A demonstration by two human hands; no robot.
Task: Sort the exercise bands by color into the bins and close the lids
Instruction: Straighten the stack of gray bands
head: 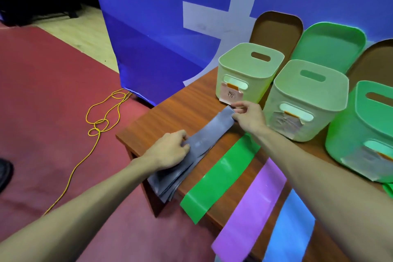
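Observation:
A stack of grey exercise bands (204, 142) lies diagonally on the wooden table (170, 112), its near end hanging over the edge. My left hand (170, 153) grips the stack near its middle. My right hand (248, 116) pinches the far end of the top grey band. Beside the stack lie a green band (221, 172), a purple band (253, 210) and a blue band (291, 229), all draping over the front edge. Three open bins stand behind: a pale green bin (248, 72), a second pale bin (306, 100) and a brighter green bin (361, 132).
Two brown lids (276, 30) (374, 61) and a green lid (329, 44) lean against the blue backdrop (159, 17) behind the bins. A yellow cord (102, 119) lies on the red carpet left of the table. A dark shoe (4, 174) shows at the left edge.

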